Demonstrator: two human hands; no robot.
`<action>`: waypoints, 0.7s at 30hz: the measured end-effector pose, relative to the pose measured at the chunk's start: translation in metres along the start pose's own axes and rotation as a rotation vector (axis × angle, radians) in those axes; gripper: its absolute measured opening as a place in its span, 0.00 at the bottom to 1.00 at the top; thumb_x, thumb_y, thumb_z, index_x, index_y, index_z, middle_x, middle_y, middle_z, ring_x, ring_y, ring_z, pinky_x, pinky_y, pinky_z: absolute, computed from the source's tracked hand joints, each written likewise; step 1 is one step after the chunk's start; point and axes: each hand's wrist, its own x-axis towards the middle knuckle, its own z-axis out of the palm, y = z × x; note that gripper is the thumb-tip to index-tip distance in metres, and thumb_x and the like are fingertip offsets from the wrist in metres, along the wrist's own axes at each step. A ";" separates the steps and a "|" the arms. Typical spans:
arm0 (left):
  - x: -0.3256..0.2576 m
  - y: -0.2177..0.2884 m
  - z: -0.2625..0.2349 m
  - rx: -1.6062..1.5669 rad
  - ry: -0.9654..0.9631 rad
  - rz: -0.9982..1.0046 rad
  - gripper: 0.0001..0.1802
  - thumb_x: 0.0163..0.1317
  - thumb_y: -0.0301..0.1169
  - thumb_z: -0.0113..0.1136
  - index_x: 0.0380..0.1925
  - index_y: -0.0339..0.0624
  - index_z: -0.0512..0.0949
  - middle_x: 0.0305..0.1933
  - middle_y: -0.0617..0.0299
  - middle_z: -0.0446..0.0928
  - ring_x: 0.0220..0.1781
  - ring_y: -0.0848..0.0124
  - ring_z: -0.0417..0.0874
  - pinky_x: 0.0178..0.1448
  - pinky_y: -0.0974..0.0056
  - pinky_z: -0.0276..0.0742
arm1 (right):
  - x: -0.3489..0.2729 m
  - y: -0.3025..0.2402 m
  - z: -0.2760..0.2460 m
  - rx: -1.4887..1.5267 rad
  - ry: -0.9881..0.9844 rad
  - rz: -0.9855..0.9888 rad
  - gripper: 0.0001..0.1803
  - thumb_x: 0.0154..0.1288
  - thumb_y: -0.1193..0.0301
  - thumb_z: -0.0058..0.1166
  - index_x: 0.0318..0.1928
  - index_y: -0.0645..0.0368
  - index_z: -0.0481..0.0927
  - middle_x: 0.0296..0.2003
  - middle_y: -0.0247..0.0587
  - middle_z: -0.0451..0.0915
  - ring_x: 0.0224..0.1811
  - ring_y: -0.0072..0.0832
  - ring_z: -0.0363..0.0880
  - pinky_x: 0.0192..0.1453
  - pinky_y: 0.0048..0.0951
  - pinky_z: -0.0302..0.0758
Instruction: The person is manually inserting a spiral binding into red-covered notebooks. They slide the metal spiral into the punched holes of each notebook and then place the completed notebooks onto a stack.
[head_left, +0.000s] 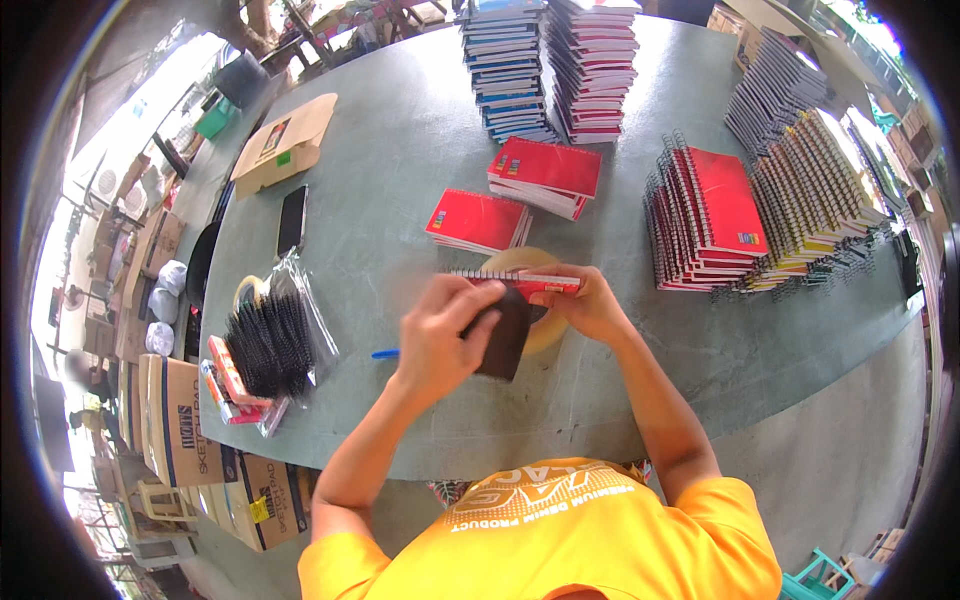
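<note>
**Red notebook held in both hands over a crowded grey-green table**

In the head view, clock directions ran from the hands. The broad table had a curved near edge, in a room where cardboard boxes stood off the table at eight to nine o'clock and a green stool at four.

Blue notebooks rose in a stack at twelve, with a tall red stack toward one. Nearer lay two low red piles. Coil-bound red notebooks and yellow ones stood at two. A phone lay at ten, black coils at nine, and a blue pen between eight and nine. A tape roll sat just behind the hands, partly hidden by them.

The held notebook was seen nearly edge-on, its long axis running nine to three, coil toward twelve. The right hand pinched its three o'clock end. The left hand, fingers curled, pinched a dark sheet hanging toward six; whether it joined the notebook could not be told.
</note>
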 end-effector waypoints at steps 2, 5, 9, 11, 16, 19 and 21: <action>0.014 0.005 -0.009 0.118 0.252 0.009 0.18 0.47 0.22 0.65 0.42 0.44 0.80 0.30 0.56 0.76 0.37 0.56 0.76 0.42 0.57 0.71 | -0.005 0.007 -0.001 0.012 -0.009 -0.042 0.17 0.60 0.85 0.52 0.51 0.66 0.78 0.46 0.41 0.81 0.49 0.23 0.77 0.56 0.26 0.75; 0.002 0.001 0.006 0.134 -0.079 0.014 0.16 0.45 0.21 0.67 0.38 0.42 0.82 0.36 0.57 0.79 0.38 0.62 0.77 0.41 0.63 0.74 | -0.004 -0.006 0.002 0.019 -0.050 -0.040 0.17 0.61 0.85 0.51 0.51 0.65 0.79 0.47 0.42 0.81 0.49 0.23 0.76 0.57 0.26 0.74; 0.013 0.010 0.002 -0.022 0.010 0.019 0.17 0.47 0.22 0.65 0.40 0.46 0.81 0.35 0.58 0.76 0.39 0.58 0.77 0.42 0.59 0.74 | -0.004 -0.006 -0.002 0.031 -0.072 0.003 0.17 0.62 0.85 0.50 0.51 0.63 0.79 0.50 0.39 0.80 0.50 0.22 0.76 0.56 0.25 0.73; 0.018 0.015 0.006 0.037 0.054 -0.080 0.16 0.47 0.22 0.65 0.40 0.46 0.81 0.36 0.58 0.76 0.39 0.59 0.78 0.42 0.59 0.75 | -0.007 0.002 -0.002 0.002 -0.059 -0.016 0.18 0.62 0.85 0.48 0.52 0.62 0.79 0.51 0.38 0.79 0.50 0.22 0.75 0.56 0.25 0.73; 0.023 0.016 0.014 -0.018 -0.088 0.083 0.17 0.47 0.22 0.66 0.39 0.46 0.81 0.35 0.58 0.75 0.39 0.61 0.77 0.39 0.61 0.74 | -0.008 0.007 0.000 0.027 -0.033 -0.057 0.19 0.63 0.87 0.45 0.52 0.64 0.78 0.52 0.39 0.79 0.51 0.22 0.75 0.56 0.25 0.73; 0.025 0.023 0.011 -0.030 0.116 -0.130 0.16 0.49 0.23 0.66 0.41 0.44 0.80 0.35 0.57 0.75 0.41 0.60 0.78 0.41 0.61 0.74 | -0.008 -0.013 -0.002 0.025 -0.095 0.176 0.19 0.62 0.88 0.44 0.53 0.66 0.77 0.51 0.38 0.79 0.52 0.22 0.75 0.57 0.24 0.72; 0.011 0.020 0.016 -0.157 -0.177 -0.150 0.15 0.50 0.22 0.66 0.41 0.40 0.80 0.35 0.56 0.76 0.41 0.58 0.77 0.43 0.61 0.73 | -0.007 -0.003 -0.001 -0.017 -0.075 0.022 0.19 0.62 0.88 0.45 0.53 0.67 0.76 0.51 0.38 0.79 0.52 0.22 0.75 0.57 0.24 0.72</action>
